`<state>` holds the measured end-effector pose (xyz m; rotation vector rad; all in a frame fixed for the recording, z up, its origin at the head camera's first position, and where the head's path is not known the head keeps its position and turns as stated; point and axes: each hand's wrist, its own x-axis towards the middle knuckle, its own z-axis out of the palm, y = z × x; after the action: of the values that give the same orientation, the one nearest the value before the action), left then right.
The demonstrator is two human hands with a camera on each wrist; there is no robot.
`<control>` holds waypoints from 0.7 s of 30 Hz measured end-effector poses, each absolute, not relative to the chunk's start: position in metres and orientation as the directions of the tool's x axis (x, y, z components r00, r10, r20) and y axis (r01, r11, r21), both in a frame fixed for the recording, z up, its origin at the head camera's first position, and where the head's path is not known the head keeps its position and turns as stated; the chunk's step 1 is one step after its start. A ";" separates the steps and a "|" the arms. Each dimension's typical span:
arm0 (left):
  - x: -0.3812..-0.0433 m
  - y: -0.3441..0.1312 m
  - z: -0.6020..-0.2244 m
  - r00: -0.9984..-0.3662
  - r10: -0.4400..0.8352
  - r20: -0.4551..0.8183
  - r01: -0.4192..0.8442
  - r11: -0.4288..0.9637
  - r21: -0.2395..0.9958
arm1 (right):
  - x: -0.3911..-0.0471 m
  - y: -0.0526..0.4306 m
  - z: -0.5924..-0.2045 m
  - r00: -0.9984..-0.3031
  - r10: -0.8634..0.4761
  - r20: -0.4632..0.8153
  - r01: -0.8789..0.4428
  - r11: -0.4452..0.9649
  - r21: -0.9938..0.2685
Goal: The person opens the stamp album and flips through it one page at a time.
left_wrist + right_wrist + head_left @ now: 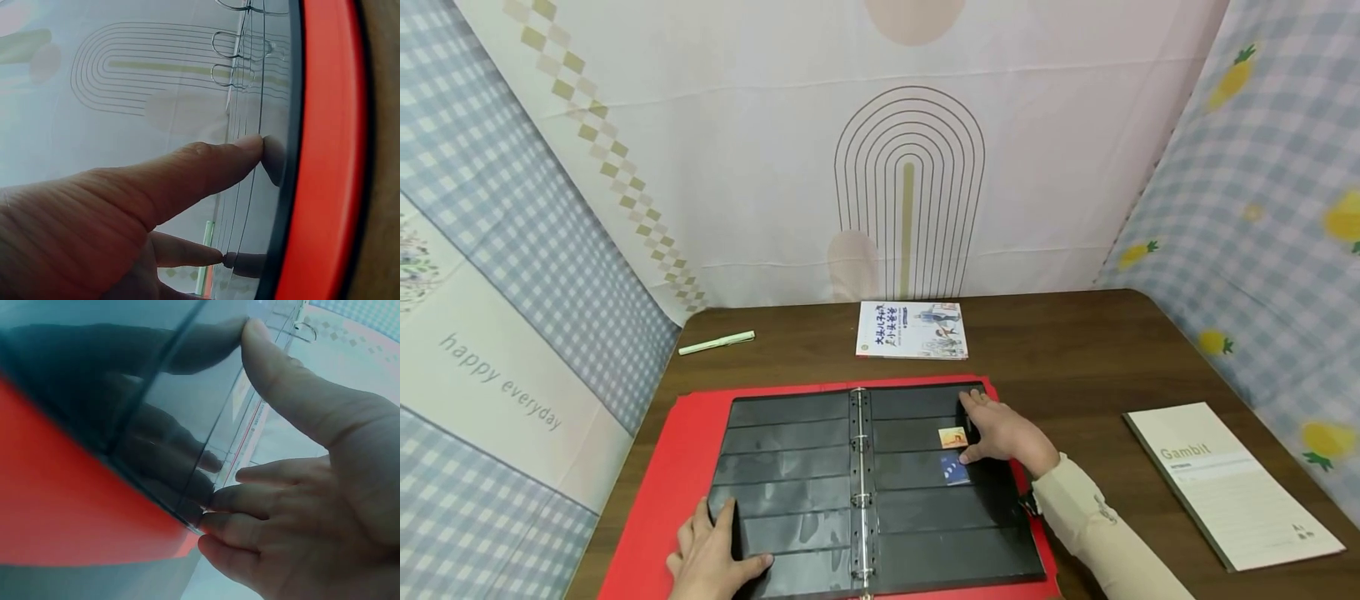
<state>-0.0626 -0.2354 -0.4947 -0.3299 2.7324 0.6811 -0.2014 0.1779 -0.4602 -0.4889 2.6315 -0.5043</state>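
Note:
A red ring binder [651, 492] lies spread on the table with black pocket pages on both sides of its metal rings [862, 500]. My left hand [709, 557] rests at the outer edge of the left page [790, 483], thumb and fingers spread, fingertips on its glossy surface. At the right page [947, 554], my right hand [1002, 429] touches the outer upper part with extended fingers. Its thumb presses beside a small blue stamp-like card [955, 471]. Just above that sits an orange and cream one [952, 437]. The right wrist view shows the fingertips [209, 503] along the page edge.
Behind the binder lies a white illustrated booklet [912, 331]. A pale green pen [717, 342] is at the back left of the brown table [1052, 350]. To the right lies a white notebook marked Gambit [1232, 487]. Patterned cloth hangs around the table.

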 end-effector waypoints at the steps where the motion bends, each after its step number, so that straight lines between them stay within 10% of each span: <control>1: -0.062 -0.236 -0.495 -0.928 -0.147 -0.343 -0.291 0.861 0.418 | -0.200 0.178 -0.460 -0.855 -0.412 -0.316 -0.264 0.870 -0.417; 21: -0.061 -0.238 -0.496 -0.927 -0.149 -0.345 -0.291 0.866 0.408 | -0.187 0.169 -0.466 -0.918 -0.396 -0.025 -0.350 0.836 -0.423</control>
<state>-0.0609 -0.2381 -0.4960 -0.3304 2.7350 0.6662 -0.1866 0.1690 -0.4662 -0.5917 2.9024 -0.6370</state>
